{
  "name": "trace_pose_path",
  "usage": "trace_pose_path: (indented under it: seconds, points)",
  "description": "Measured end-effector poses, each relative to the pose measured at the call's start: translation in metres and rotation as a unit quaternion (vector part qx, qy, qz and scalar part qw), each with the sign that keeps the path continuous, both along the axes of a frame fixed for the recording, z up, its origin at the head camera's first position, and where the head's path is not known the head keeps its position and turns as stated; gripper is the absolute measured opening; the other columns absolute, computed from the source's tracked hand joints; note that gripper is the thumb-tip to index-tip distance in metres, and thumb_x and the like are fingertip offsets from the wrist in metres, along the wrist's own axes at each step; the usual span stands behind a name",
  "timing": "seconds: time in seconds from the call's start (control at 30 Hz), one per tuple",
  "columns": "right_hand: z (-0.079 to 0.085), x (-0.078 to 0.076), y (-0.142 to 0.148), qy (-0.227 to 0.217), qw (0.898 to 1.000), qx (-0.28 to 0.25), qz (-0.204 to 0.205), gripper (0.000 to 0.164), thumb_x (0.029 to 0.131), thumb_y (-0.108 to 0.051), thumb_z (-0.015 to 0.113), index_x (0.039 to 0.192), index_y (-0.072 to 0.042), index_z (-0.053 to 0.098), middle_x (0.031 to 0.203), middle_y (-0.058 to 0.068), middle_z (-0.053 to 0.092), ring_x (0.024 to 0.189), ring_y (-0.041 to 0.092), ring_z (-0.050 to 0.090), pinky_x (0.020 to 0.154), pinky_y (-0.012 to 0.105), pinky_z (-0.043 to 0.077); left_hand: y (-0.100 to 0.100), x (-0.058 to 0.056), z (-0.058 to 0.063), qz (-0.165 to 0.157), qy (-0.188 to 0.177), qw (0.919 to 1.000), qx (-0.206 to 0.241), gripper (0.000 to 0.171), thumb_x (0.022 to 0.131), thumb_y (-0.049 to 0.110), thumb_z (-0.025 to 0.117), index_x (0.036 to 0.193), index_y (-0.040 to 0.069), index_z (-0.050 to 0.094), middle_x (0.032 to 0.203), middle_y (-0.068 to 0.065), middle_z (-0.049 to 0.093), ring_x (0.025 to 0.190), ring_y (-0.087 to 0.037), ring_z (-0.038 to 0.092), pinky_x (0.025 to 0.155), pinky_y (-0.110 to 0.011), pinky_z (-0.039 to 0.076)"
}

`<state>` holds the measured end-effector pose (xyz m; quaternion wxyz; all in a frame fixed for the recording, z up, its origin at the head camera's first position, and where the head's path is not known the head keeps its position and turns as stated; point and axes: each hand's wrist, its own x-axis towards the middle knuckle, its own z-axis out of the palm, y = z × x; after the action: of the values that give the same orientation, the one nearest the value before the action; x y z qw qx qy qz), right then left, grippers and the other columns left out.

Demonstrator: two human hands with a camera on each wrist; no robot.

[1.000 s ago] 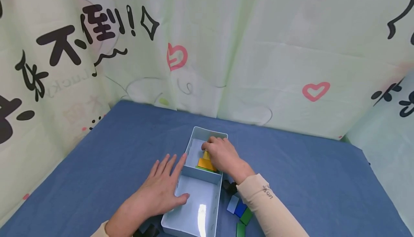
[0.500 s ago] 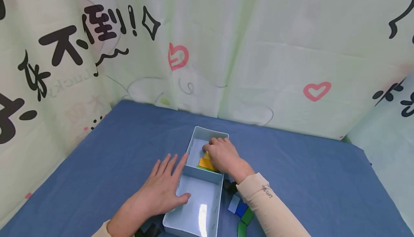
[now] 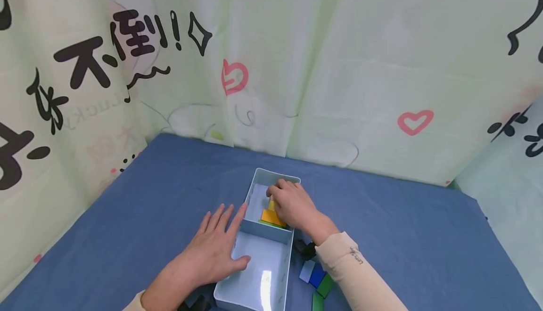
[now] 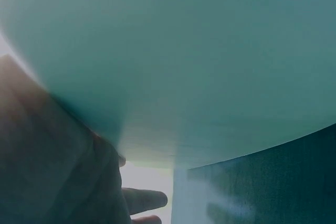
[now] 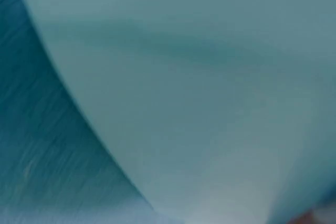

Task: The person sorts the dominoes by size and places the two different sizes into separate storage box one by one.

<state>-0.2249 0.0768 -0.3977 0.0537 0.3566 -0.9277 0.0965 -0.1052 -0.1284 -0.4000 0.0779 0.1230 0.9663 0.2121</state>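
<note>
A pale blue box (image 3: 265, 233) split into two compartments stands at the front middle of the table in the head view. My right hand (image 3: 294, 207) reaches into the far compartment, its fingers curled down over a yellow block (image 3: 271, 205); the fingertips are hidden. Nearer the divider lies an orange-yellow block (image 3: 272, 217), with a thin strip of green (image 3: 271, 224) showing below it. My left hand (image 3: 216, 249) is spread with straight fingers along the box's left side, its thumb over the near compartment. Pale box wall fills most of both wrist views.
Right of the box lie a light blue block (image 3: 307, 271), a dark blue block (image 3: 317, 275) and green blocks (image 3: 325, 286). A black object (image 3: 306, 249) sits under the right wrist, another dark object (image 3: 199, 303) by the left wrist. A printed curtain (image 3: 339, 66) surrounds the blue-covered table (image 3: 191, 174).
Both hands keep nearly the same places on the box and blocks. The right wrist and sleeve have shifted slightly toward the viewer, and the head view has moved a little.
</note>
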Motion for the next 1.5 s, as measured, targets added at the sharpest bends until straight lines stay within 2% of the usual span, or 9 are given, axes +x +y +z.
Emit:
trace_pose_path:
  seconds: [0.17,0.33,0.47,0.63,0.87,1.33,1.5]
  points:
    - [0.003,0.003,0.013,0.003,0.995,-0.086,0.049,0.020,0.094,0.001,0.056,0.106,-0.007,0.070,0.114,0.008,0.064,0.095,0.023,0.060,0.081,0.037,0.053,0.000,0.000,-0.004,0.004,-0.008,1.0000,-0.001,0.098,0.086,0.052,0.068,0.161,0.021,0.012,0.162,-0.018,0.026,0.152,-0.040,0.016,0.121,-0.062,0.014]
    - [0.017,0.011,0.028,0.028,0.992,-0.113,0.051,0.019,0.093,-0.003,0.062,0.110,-0.010,0.068,0.120,0.007,0.063,0.104,0.025,0.060,0.083,0.038,0.054,-0.001,0.000,-0.004,0.014,-0.003,0.9999,-0.007,0.099,0.085,0.052,0.069,0.161,0.021,0.013,0.161,-0.018,0.027,0.152,-0.040,0.016,0.121,-0.062,0.014]
    - [0.023,0.019,0.042,0.047,0.991,-0.117,0.042,0.020,0.092,-0.006,0.065,0.111,-0.011,0.067,0.120,0.007,0.062,0.107,0.024,0.059,0.085,0.038,0.054,-0.002,0.000,-0.003,0.016,-0.005,0.9998,-0.006,0.099,0.085,0.051,0.069,0.161,0.021,0.013,0.161,-0.019,0.026,0.152,-0.041,0.015,0.121,-0.063,0.013]
    - [0.022,0.031,0.060,0.059,0.988,-0.136,0.031,0.021,0.091,-0.006,0.068,0.111,-0.010,0.068,0.119,0.006,0.062,0.109,0.023,0.059,0.085,0.039,0.055,-0.002,0.000,-0.004,0.016,-0.011,0.9998,-0.002,0.099,0.086,0.051,0.069,0.161,0.022,0.013,0.162,-0.019,0.025,0.152,-0.041,0.014,0.120,-0.063,0.012]
    - [0.017,0.047,0.081,0.043,0.988,-0.146,-0.016,0.022,0.091,-0.007,0.067,0.112,-0.015,0.068,0.120,0.002,0.061,0.110,0.019,0.058,0.085,0.039,0.056,-0.001,0.000,-0.004,0.012,-0.008,0.9999,0.001,0.098,0.086,0.050,0.069,0.161,0.021,0.013,0.162,-0.019,0.025,0.152,-0.041,0.015,0.120,-0.063,0.013]
    - [0.017,0.070,0.103,0.039,0.984,-0.163,-0.061,0.024,0.090,-0.005,0.070,0.110,-0.017,0.069,0.117,-0.003,0.062,0.108,0.018,0.061,0.083,0.040,0.057,0.003,-0.001,-0.002,0.009,-0.010,0.9999,0.002,0.099,0.086,0.051,0.069,0.161,0.022,0.013,0.162,-0.018,0.025,0.152,-0.041,0.015,0.120,-0.064,0.013]
    - [0.016,0.078,0.112,0.033,0.984,-0.161,-0.072,0.027,0.088,-0.004,0.071,0.110,-0.019,0.069,0.116,-0.005,0.061,0.105,0.016,0.061,0.081,0.036,0.057,0.003,-0.001,-0.001,0.009,-0.006,0.9999,0.002,0.098,0.086,0.051,0.069,0.161,0.022,0.013,0.162,-0.019,0.026,0.152,-0.042,0.015,0.120,-0.064,0.013]
